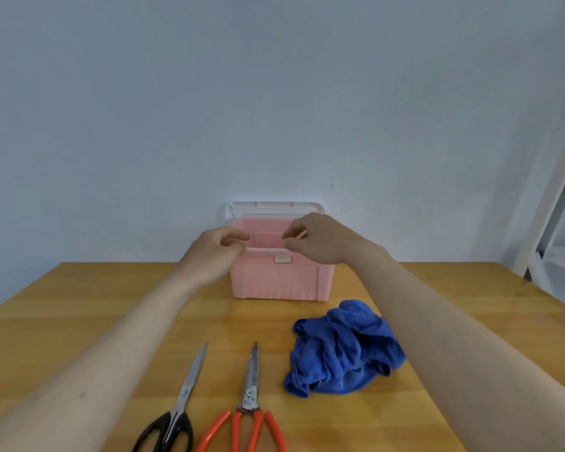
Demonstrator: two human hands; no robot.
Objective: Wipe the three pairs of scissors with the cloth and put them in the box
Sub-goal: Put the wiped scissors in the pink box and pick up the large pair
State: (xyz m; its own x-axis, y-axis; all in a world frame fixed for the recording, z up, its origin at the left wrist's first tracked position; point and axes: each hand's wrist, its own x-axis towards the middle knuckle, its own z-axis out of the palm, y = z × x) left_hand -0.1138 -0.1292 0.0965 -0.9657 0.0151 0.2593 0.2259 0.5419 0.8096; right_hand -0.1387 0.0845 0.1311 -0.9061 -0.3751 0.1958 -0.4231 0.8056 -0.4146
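Room: a plain pale wall [274, 93] stood behind the tabletop; part of a white shelf unit [555, 203] showed at the right edge.
Tabletop: the tabletop [79, 305] was yellowish wood with visible grain, its far edge against the wall.
Box: the pink box [274, 278] stood at the far middle of the tabletop, its whitish lid [274, 208] tipped up and back toward the wall, the inside open to view; a small white latch [282, 259] sat on its front rim.
Cloth: the blue cloth [343, 349] lay crumpled on the tabletop in front of the box and to the right, touched by neither hand.
Scissors: only two pairs were in view, side by side at the near edge, blades closed and pointing toward the box. The orange-handled scissors [250, 402] lay just left of the cloth; the black-handled scissors [180, 406] lay left of those.
Left hand: the left hand [214, 252] hovered at the box's front left rim, fingers loosely curled, holding nothing; contact with the rim could not be told.
Right hand: the right hand [317, 238] hung over the box's open top at the right, fingers loosely curled toward the thumb, nothing visible between them.
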